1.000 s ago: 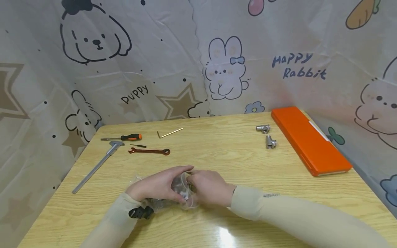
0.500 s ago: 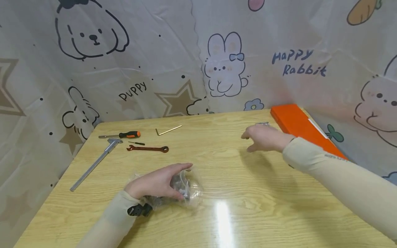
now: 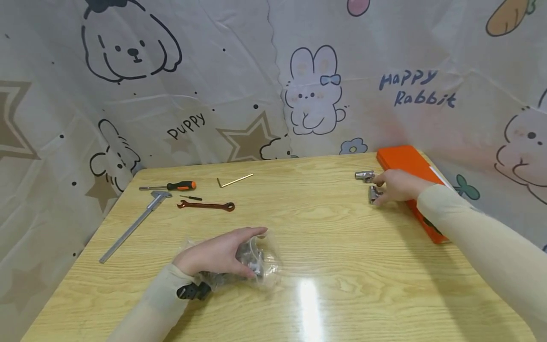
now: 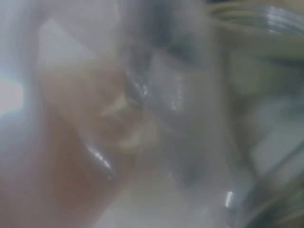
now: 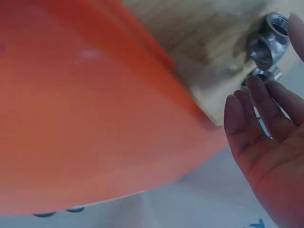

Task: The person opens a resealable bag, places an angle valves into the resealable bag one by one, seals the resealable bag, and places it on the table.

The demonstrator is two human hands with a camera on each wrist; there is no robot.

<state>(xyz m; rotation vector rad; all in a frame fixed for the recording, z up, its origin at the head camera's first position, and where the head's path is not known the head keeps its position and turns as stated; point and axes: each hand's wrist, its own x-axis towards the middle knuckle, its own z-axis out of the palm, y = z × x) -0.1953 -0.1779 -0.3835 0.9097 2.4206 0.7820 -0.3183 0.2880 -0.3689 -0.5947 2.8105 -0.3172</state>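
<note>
A big pale cloth [image 3: 239, 71] with drawings hung behind a yellow wood table [image 3: 307, 228]. Blue letters on it said "Happy Rabbit", next to a bunny, and black letters said "Puppy". An orange case [image 3: 401, 159] lay on the right side of the table, with a white label [image 3: 436, 172] too small to read. Both arms wore cream sleeves. The right arm stretched far out, and the right hand [image 3: 397, 184] came in over the edge of the case. Its fingers were loose and a bit bent, with the thumb held apart from them; it was not pinching anything, and I could not tell if it touched. The left hand [image 3: 220, 254] lay back side up, with its thumb and fingers wide apart, curved around a clear bag [image 3: 269, 268] of metal bits at the near middle of the table. The left wrist view was too blurry to help. A long gray caliper [image 3: 132, 230] slanted on the left, near a red wrench [image 3: 207, 206], a black and orange screwdriver [image 3: 181, 185] and a bent gold key [image 3: 237, 180]. Two shiny pipe pieces were by the right hand: the near one [image 3: 373, 194] between thumb and fingers, the far one [image 3: 363, 175] just past the fingertips. A tiny black screwdriver [image 3: 194, 198] lay above the wrench.
</note>
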